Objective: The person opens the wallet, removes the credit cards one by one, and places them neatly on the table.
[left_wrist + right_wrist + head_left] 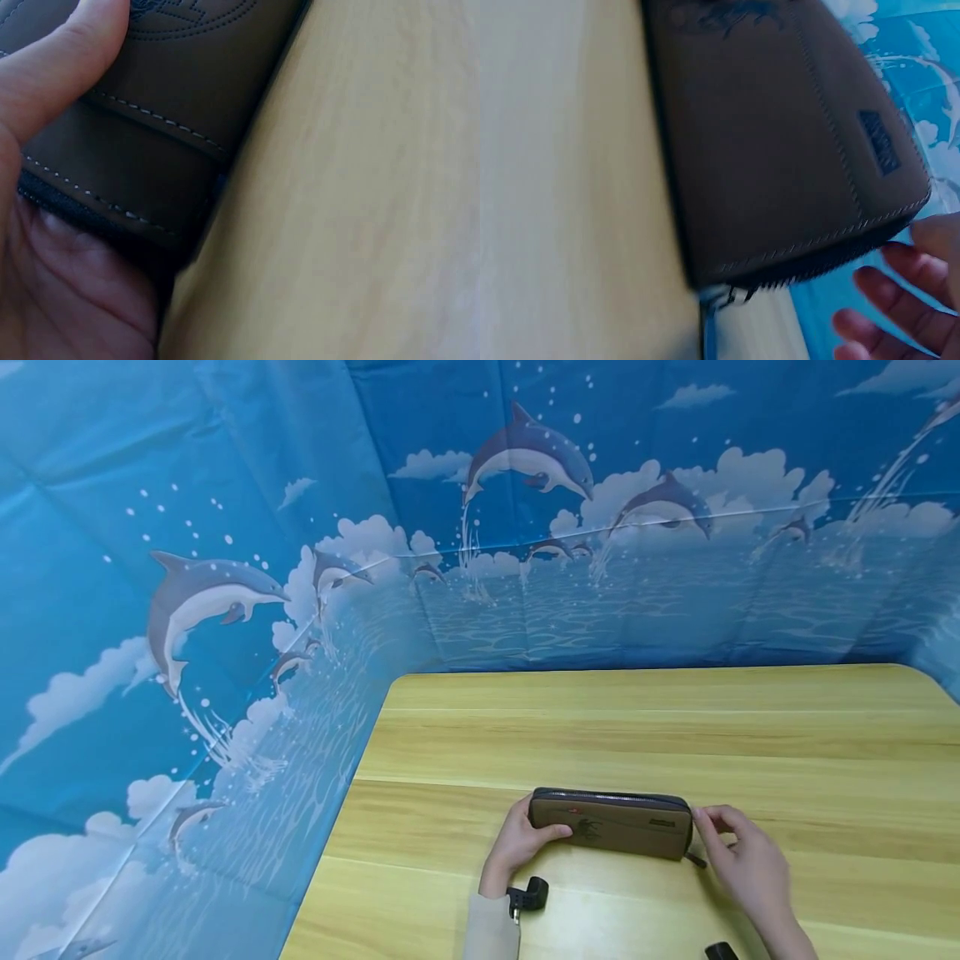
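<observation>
A brown long zip wallet (622, 837) is held on its long edge over the wooden table, with its stitched front and embossed design facing me. My left hand (521, 842) grips its left end, thumb (64, 67) across the front and palm behind. At the wallet's right end is my right hand (750, 864); its loosely bent fingers (900, 300) show no grip, and the fingertips are right at the upper corner. A zip (607, 796) runs along the top edge and round the right side. Its pull tab (708, 330) hangs from the lower right corner.
The pale wooden table (645, 718) has rounded back corners. Behind and to the left hangs a blue curtain (420, 635) printed with dolphins and clouds. A black wrist device (531, 895) sits at the left sleeve, and another black piece (722, 951) shows by the right wrist.
</observation>
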`<state>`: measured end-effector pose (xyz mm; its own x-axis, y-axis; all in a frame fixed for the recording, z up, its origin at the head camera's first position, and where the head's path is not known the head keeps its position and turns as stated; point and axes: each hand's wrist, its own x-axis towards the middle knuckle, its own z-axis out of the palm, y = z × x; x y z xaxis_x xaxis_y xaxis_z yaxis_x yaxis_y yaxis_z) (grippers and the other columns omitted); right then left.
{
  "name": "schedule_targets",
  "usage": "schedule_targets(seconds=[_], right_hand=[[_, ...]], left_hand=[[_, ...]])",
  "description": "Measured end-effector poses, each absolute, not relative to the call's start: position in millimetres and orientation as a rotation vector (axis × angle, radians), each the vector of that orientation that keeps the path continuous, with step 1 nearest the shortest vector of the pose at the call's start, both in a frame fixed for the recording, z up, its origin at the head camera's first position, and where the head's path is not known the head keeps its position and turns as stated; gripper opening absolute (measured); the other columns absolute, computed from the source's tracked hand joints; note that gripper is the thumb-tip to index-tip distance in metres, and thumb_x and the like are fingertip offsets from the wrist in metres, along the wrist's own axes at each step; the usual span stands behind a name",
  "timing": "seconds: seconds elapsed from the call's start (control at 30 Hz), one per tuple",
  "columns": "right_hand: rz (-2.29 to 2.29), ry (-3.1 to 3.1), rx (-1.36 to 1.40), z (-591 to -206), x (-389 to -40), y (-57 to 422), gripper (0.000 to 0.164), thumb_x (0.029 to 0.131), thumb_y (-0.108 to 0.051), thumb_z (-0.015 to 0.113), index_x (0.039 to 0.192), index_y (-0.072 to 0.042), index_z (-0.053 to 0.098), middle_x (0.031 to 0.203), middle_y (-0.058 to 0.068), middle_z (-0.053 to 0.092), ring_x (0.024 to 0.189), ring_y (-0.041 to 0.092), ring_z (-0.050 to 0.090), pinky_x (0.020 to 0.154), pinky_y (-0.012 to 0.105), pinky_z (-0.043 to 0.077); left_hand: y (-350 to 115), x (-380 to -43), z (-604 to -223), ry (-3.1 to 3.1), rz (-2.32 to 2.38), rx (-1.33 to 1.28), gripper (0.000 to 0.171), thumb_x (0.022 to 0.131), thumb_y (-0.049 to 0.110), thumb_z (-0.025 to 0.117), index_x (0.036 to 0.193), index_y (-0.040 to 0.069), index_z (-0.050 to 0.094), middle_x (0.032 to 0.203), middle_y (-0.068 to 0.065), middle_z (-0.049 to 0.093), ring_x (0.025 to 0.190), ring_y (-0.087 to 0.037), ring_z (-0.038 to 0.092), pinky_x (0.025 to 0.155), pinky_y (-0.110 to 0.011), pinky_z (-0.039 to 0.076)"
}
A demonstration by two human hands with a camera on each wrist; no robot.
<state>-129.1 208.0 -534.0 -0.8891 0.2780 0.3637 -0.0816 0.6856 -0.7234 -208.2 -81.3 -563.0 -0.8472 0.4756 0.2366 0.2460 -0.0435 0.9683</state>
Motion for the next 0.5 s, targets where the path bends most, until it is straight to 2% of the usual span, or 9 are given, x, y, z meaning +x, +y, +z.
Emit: schedule_targets(seconds=[0.13,0.23,0.37,0.5], right_hand=[[1.377,-2.377,-0.167,-528,-133,206,0.016,0.094,-0.021,0.061,0.090,-0.005,0.065,0.097,0.000,0.067,0.080,-0.002,0.055,0.064,0.012,0.045],[1.522,-2.380,-0.129,-525,-136,205,0.019,0.096,-0.023,0.059,0.094,-0.004,0.063,0.105,-0.010,0.062,0.094,-0.001,0.052,0.073,0.012,0.043],[1.626,-2.367,-0.046,-525,-139,202,0.018,0.095,-0.021,0.059,0.097,-0.003,0.061,0.111,-0.008,0.061,0.098,0.003,0.053,0.075,0.014,0.045],[1.713,-2.338,-0.011,-527,-141,203,0.017,0.095,-0.018,0.059,0.097,-0.001,0.061,0.113,-0.005,0.061,0.094,0.009,0.056,0.071,0.019,0.048]], left_hand=[[-81,-207,-562,2.033,2.015,0.797,0.034,0.081,-0.001,0.072,0.113,0.005,0.063,0.103,-0.002,0.068,0.093,-0.016,0.064,0.083,-0.036,0.051],[-81,-207,-562,2.034,2.018,0.803,0.034,0.081,-0.002,0.072,0.113,0.005,0.063,0.103,-0.002,0.068,0.093,-0.016,0.063,0.083,-0.036,0.051],[-81,-207,-563,2.057,2.005,0.789,0.034,0.081,0.001,0.073,0.113,0.006,0.064,0.102,-0.001,0.068,0.093,-0.015,0.063,0.082,-0.035,0.052],[-81,-208,-563,2.044,2.005,0.791,0.033,0.081,0.000,0.073,0.112,0.005,0.063,0.102,-0.002,0.068,0.093,-0.015,0.063,0.082,-0.035,0.052]])
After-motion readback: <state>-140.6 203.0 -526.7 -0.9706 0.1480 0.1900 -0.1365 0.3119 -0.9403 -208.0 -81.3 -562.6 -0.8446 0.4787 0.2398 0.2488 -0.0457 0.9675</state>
